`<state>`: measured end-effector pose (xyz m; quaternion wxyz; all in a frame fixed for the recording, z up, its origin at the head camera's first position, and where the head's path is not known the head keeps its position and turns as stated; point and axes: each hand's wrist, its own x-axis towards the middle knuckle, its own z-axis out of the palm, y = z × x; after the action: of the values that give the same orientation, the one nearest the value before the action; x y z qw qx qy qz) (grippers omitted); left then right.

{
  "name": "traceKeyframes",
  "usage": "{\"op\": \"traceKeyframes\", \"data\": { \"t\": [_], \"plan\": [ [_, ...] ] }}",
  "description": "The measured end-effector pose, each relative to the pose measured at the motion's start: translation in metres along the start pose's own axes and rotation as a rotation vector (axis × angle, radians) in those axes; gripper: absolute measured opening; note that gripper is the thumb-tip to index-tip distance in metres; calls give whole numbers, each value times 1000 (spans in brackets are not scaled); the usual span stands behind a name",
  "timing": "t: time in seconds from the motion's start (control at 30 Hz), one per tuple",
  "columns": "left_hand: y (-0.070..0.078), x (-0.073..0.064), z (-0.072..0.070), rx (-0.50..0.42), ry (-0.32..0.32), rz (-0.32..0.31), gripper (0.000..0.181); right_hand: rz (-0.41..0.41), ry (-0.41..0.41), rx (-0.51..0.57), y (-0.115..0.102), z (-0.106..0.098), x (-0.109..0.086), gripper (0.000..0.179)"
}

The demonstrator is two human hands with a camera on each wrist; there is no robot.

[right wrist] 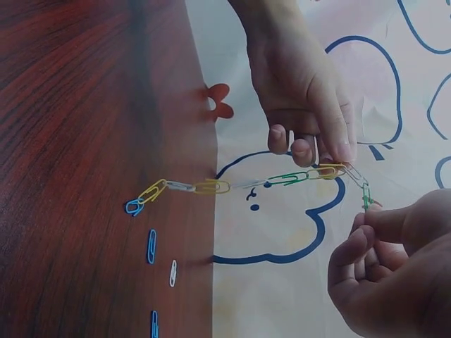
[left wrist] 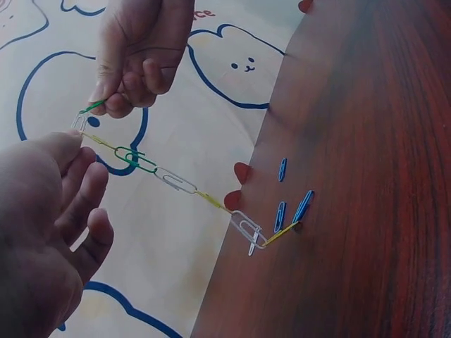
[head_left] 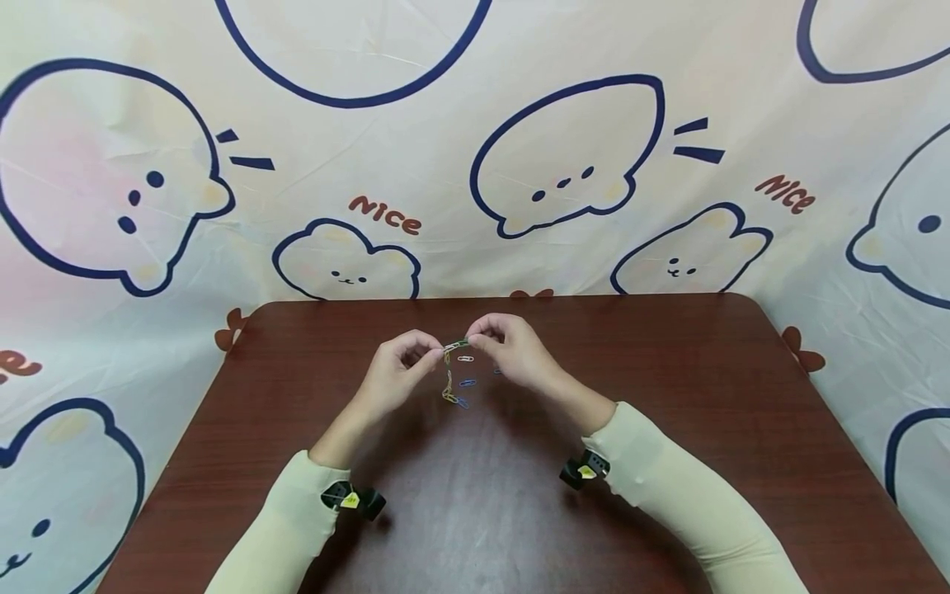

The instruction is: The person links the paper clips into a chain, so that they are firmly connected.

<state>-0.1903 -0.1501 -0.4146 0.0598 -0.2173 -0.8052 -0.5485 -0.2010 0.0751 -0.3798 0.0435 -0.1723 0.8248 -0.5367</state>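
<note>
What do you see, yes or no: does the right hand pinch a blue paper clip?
No, the right hand pinches a green paper clip.

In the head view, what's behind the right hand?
A blue paperclip on the tabletop peeks out past the right hand. The hand covers its remainder and the tabletop behind; that view can't show whether anything else lies there.

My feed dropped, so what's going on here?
A person's left hand pinches a chain of linked paper clips partway along, and the right hand pinches a green clip in it. The chain trails down to a blue clip on the table. One white clip and two blue clips lie loose nearby.
</note>
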Motion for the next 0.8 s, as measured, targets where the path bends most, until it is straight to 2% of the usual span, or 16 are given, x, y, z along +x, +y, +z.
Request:
{"op": "traceKeyframes", "data": {
  "t": [0.4, 0.53, 0.8],
  "plan": [
    [0, -2, 2, 37, -89, -19, 6, -24, 6, 8, -5, 2, -4, 8],
    [0, 0, 2, 34, -78, -11, 6, -33, 10, -4, -4, 2, -4, 8],
    [7, 5, 5, 0, -15, 11, 10, -64, 36, -19, -3, 3, -6, 8]
  ]
}}
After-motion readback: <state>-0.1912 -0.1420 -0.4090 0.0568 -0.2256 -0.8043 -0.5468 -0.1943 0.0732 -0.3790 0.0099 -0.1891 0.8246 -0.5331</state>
